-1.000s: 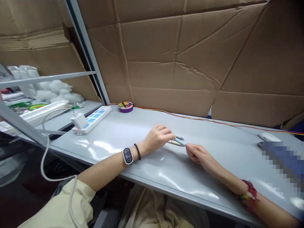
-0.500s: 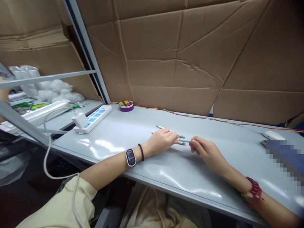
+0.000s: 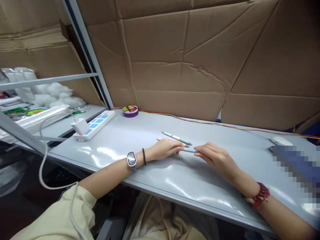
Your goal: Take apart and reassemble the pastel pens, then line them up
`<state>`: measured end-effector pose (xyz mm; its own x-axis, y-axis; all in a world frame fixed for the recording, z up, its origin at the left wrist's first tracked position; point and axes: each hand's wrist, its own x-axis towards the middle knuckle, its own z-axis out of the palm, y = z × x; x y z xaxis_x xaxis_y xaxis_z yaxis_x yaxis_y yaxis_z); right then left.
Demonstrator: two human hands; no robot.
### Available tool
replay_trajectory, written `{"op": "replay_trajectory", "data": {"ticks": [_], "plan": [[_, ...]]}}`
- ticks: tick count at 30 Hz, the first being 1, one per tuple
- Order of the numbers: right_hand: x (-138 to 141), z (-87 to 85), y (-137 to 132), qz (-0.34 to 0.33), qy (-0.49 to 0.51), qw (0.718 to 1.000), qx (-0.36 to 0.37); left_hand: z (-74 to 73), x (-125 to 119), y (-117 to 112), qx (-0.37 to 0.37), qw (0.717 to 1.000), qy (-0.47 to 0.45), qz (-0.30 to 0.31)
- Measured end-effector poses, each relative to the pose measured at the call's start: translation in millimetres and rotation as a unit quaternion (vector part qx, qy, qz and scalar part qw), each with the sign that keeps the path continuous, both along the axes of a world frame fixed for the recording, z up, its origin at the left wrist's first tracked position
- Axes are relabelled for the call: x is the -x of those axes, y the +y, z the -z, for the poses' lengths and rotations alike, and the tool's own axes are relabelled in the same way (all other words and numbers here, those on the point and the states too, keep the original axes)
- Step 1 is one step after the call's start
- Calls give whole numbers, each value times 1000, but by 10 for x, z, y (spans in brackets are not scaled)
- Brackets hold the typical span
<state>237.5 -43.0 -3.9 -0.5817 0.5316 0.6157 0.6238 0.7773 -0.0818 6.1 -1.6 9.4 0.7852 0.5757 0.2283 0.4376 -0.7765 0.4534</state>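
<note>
Between my two hands is a light blue pen, lying across just above the tabletop. My left hand pinches its left end, and the fingers of my right hand close on its right end. Behind them a green and white pen lies slanted on the table, its metal tip to the right. Another pen, pinkish at its left end, lies mostly hidden behind my left hand, with its tip showing past my fingers.
A white power strip with a plugged-in charger stands at the left. Near the back edge are a purple tape roll and thin red and yellow wires. A white mouse and a blurred-out object lie at the right.
My right hand has shifted its hold on the blue pen, now palm more downward. My left hand has drawn back slightly, and more of the green and white pen shows.
</note>
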Motion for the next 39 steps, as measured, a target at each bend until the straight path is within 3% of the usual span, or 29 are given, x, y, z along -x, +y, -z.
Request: {"op": "replay_trajectory", "data": {"ticks": [3, 6, 8, 10, 12, 13, 18, 21, 24, 28, 32, 34, 35, 36, 39], "plan": [[49, 3, -27, 45, -21, 998, 36, 26, 11, 25, -27, 998, -48, 12], [146, 15, -72, 83, 30, 979, 182, 50, 3, 31, -99, 993, -67, 10], [216, 17, -97, 84, 109, 938, 319, 55, -9, 27, -162, 985, -63, -10], [267, 10, -109, 74, 178, 876, 441, 54, -26, 22, -241, 968, -51, -35], [277, -3, -103, 69, 213, 836, 501, 56, -45, 18, -309, 949, -29, -55], [266, -11, -96, 71, 214, 840, 494, 61, -54, 17, -317, 946, -17, -60], [138, -35, -59, 117, 81, 951, 276, 112, -87, 20, -254, 964, 24, -70], [107, -36, -53, 157, 34, 964, 213, 125, -85, 24, -253, 965, 32, -63], [130, -27, -48, 131, 66, 950, 277, 119, -73, 35, -290, 955, 22, -54], [168, 14, -20, 56, 168, 881, 440, 117, -58, 41, -328, 943, 19, -53], [153, 21, -8, 13, 232, 756, 612, 120, -51, 4, -402, 914, 18, -48], [145, -7, -23, 11, 220, 717, 661, 117, -52, -11, -424, 904, 28, -41], [146, -23, -34, 20, 208, 727, 654, 116, -53, -13, -427, 903, 35, -39], [150, -37, -44, 37, 195, 758, 621, 116, -56, -9, -424, 904, 41, -39], [160, -54, -61, 107, 129, 887, 429, 124, -69, 18, -397, 915, 45, -50]]}}
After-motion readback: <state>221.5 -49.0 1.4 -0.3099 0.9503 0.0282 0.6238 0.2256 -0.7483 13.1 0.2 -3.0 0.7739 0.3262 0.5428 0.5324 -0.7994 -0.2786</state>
